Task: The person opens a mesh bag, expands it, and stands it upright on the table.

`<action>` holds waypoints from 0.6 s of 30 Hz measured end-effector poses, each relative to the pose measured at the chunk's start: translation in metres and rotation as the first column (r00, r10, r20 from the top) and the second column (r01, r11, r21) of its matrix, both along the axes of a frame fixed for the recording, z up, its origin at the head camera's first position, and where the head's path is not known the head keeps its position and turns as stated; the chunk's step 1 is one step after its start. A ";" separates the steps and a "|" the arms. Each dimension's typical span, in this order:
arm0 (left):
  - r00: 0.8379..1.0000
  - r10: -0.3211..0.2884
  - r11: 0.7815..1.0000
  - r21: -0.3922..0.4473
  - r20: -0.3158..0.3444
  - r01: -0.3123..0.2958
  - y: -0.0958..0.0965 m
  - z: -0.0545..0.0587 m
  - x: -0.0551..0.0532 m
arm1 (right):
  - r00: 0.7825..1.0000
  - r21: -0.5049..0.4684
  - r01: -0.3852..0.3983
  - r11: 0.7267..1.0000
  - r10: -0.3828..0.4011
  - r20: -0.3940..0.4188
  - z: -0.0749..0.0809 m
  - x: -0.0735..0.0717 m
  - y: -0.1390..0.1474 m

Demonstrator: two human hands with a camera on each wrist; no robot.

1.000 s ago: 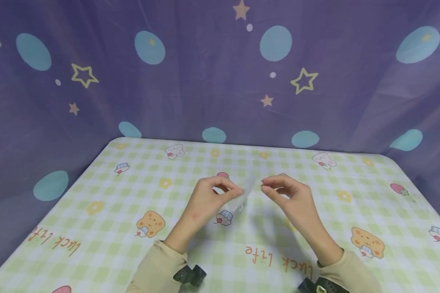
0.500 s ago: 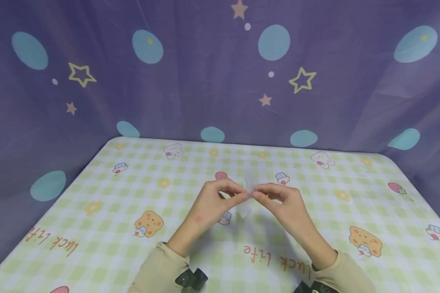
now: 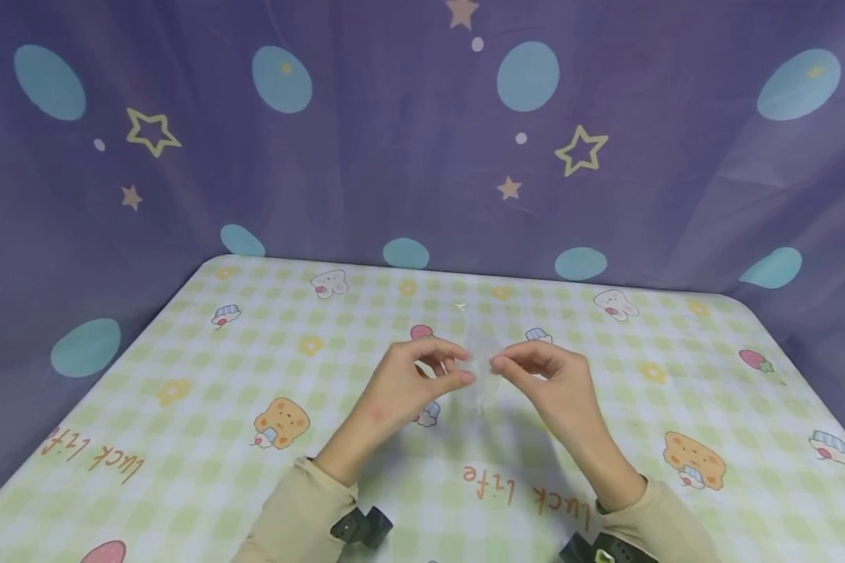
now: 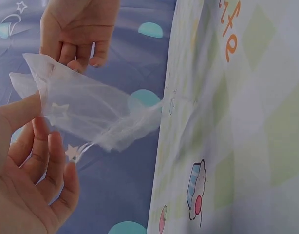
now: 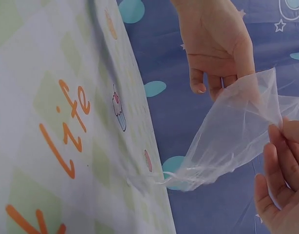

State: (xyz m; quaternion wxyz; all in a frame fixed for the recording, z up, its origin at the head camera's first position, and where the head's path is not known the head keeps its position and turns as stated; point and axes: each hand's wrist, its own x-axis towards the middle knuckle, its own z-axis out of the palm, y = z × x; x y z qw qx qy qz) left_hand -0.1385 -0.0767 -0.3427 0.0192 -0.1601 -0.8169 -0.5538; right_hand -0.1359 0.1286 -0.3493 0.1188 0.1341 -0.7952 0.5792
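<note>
A sheer white mesh drawstring pouch (image 3: 481, 344) hangs between the two hands over the table. My left hand (image 3: 400, 389) pinches one side of it, thumb against the fabric, as the left wrist view shows. Opposite, my right hand (image 3: 558, 385) pinches the other edge between thumb and index finger. Two pointed corners of the pouch (image 4: 86, 105) stand out near the fingers. Toward the table the pouch (image 5: 227, 129) narrows into gathered folds with thin white cord (image 5: 171, 176). Nothing can be made out inside it.
A tablecloth (image 3: 218, 485) with green checks and printed cartoon figures covers the table. Behind it hangs a purple curtain (image 3: 394, 141) with stars and blue ovals. Dark camera mounts (image 3: 361, 528) sit at both wrists.
My right hand has come in from beside the pouch, met the left fingertips and gripped the fabric. Since then the hands have parted slightly, spreading the pouch between them.
</note>
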 end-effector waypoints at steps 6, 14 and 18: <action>0.999 0.023 0.999 -0.027 0.024 -0.022 0.000 0.002 0.002 | 1.000 0.029 -0.007 1.000 0.007 0.009 -0.002 0.001 -0.001; 0.995 0.095 0.995 0.013 -0.018 -0.095 0.000 0.002 0.000 | 0.998 0.044 -0.047 0.998 0.045 0.041 -0.001 -0.002 0.001; 0.992 0.122 0.992 0.037 -0.020 -0.121 0.001 0.002 -0.001 | 0.995 0.040 -0.067 0.997 0.063 0.081 -0.002 -0.003 0.002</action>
